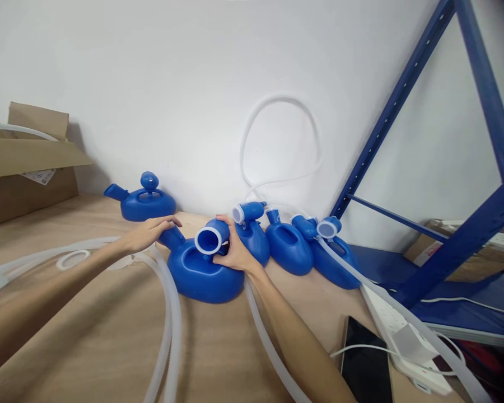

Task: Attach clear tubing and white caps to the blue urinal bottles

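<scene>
A blue plastic urinal bottle with a moulded handle stands on the wooden table in front of me. My left hand is closed over its angled neck on the left. With my right hand I grip a blue funnel cup above the bottle's handle, thumb below and fingers behind. The cup's round mouth, edged by a white ring, faces me. Where the cup meets the bottle is partly hidden.
Several similar blue bottles stand to the right, another at the back left. Clear hoses cross the table. A white ring lies left, near a cardboard box. A phone, power strip and blue shelf frame are right.
</scene>
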`<action>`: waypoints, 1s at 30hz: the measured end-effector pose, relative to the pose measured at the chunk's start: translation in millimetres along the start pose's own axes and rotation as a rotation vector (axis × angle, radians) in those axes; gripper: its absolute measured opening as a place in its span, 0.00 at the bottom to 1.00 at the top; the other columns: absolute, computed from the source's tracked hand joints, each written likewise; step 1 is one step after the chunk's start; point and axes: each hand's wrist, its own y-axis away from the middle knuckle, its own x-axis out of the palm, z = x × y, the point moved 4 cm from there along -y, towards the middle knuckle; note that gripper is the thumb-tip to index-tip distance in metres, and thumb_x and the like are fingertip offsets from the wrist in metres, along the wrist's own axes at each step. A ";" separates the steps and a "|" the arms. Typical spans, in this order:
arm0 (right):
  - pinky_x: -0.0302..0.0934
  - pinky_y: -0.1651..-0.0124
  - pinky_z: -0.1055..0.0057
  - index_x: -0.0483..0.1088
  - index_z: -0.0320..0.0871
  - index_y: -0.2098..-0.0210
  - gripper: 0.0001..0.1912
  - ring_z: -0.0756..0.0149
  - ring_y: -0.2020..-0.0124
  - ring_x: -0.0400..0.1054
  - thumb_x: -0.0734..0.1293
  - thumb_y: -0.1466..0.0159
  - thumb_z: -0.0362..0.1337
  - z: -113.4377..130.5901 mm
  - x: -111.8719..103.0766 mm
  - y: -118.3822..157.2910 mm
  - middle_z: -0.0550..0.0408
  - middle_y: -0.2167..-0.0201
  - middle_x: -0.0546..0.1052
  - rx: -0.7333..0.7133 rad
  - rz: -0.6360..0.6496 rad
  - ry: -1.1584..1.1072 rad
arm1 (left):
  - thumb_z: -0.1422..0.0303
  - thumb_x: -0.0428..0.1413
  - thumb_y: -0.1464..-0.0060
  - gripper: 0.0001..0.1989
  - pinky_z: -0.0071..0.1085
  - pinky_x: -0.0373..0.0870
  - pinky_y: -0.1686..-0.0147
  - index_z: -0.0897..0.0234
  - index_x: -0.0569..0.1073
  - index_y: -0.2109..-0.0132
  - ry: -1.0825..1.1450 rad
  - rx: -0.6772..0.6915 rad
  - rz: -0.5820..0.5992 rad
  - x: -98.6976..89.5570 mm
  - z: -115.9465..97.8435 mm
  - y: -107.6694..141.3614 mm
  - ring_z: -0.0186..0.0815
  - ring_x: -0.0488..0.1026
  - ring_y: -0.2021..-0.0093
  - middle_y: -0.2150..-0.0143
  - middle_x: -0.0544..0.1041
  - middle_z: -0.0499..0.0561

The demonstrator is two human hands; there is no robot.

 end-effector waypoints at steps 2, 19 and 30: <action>0.65 0.35 0.58 0.52 0.52 0.32 0.50 0.50 0.29 0.58 0.73 0.51 0.30 0.9 0.3 0.7 0.46 0.28 0.55 -0.008 -0.004 0.006 | 0.42 0.44 0.39 0.33 0.47 0.77 0.45 0.61 0.79 0.48 0.145 -0.065 0.006 9.9 4.2 3.3 0.54 0.79 0.47 0.49 0.83 0.55; 0.52 0.26 0.55 0.54 0.53 0.34 0.50 0.50 0.28 0.57 0.76 0.51 0.31 0.9 -3.4 -2.6 0.47 0.31 0.60 -0.049 -0.023 0.025 | 0.42 0.56 0.40 0.37 0.50 0.65 0.32 0.56 0.70 0.31 0.136 0.254 -0.120 26.5 12.1 17.4 0.56 0.70 0.33 0.28 0.68 0.57; 0.54 0.27 0.52 0.52 0.51 0.31 0.53 0.47 0.26 0.53 0.80 0.50 0.41 5.8 -8.3 2.4 0.44 0.28 0.55 -0.025 0.032 0.023 | 0.36 0.53 0.44 0.54 0.53 0.64 0.33 0.60 0.49 0.21 -0.262 -0.021 -0.080 -3.2 18.2 46.3 0.61 0.63 0.28 0.23 0.59 0.62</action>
